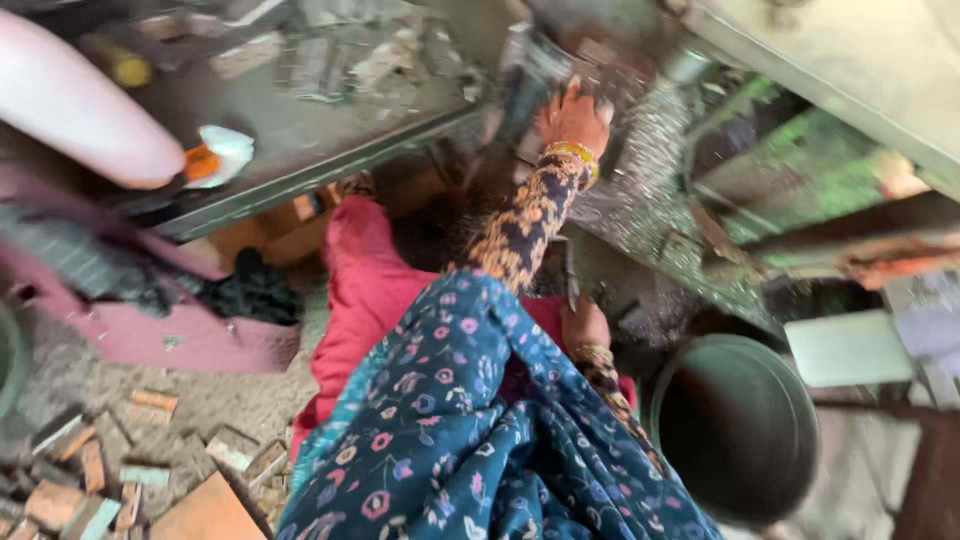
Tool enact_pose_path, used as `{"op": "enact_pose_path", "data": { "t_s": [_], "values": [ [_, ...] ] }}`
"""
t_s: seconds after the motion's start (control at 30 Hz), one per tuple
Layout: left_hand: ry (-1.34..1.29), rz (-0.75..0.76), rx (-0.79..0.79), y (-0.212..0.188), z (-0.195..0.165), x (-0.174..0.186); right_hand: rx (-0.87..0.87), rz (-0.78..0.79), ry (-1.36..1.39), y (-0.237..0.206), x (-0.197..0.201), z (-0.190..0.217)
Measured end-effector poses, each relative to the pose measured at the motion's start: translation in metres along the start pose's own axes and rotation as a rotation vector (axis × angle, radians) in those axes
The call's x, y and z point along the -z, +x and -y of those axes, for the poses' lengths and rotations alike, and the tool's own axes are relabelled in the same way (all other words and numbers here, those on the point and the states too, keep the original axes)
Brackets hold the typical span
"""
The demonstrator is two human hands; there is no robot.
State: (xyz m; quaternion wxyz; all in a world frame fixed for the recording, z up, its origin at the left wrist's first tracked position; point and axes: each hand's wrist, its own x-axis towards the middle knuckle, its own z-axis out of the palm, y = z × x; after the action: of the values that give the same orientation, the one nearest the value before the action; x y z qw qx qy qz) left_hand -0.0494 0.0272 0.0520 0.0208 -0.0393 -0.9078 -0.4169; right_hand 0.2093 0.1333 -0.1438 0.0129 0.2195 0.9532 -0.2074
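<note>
Dark blue scarf (470,430) strewn with small pink and red flowers at the lower centre, over plain red trousers (365,290). Black sleeve (520,230) with orange blotches, yellow bangle (573,152) at the wrist. Dark green bucket (740,425) at the lower right, pale pink cylinder (80,105) at the upper left.

— What does the far hand rest on?

— A grey metal machine part (540,70), blurred, standing far and just right of centre at the edge of a workbench. It sits upright, worn and dull, with glittering metal shavings (650,150) heaped beside it on the right.

— And nearer?

— A thin dark metal piece (571,280), upright, right of centre, just above the lower hand; its exact shape cannot be made out.
</note>
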Motion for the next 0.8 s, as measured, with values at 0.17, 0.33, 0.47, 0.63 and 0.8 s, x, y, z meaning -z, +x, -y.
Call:
{"op": "enact_pose_path", "data": {
  "t_s": [0.17,0.33,0.47,0.63,0.8],
  "values": [
    [0.134,-0.384,-0.083,0.023,0.056,0.048,-0.062,0.037,-0.131,0.003,0.043,0.009],
    [0.363,-0.513,0.002,0.048,0.122,0.106,0.056,-0.190,-0.123,-0.002,0.116,0.048],
    [0.606,-0.840,-0.275,0.060,0.163,0.146,0.084,-0.206,-0.039,-0.007,0.125,0.063],
    [0.663,-0.238,-0.139,0.062,0.185,0.165,0.031,-0.182,-0.017,-0.011,0.109,0.059],
    [0.864,-0.174,-0.112,0.042,0.172,0.155,0.022,-0.164,-0.028,-0.016,0.111,0.063]
  ]
}}
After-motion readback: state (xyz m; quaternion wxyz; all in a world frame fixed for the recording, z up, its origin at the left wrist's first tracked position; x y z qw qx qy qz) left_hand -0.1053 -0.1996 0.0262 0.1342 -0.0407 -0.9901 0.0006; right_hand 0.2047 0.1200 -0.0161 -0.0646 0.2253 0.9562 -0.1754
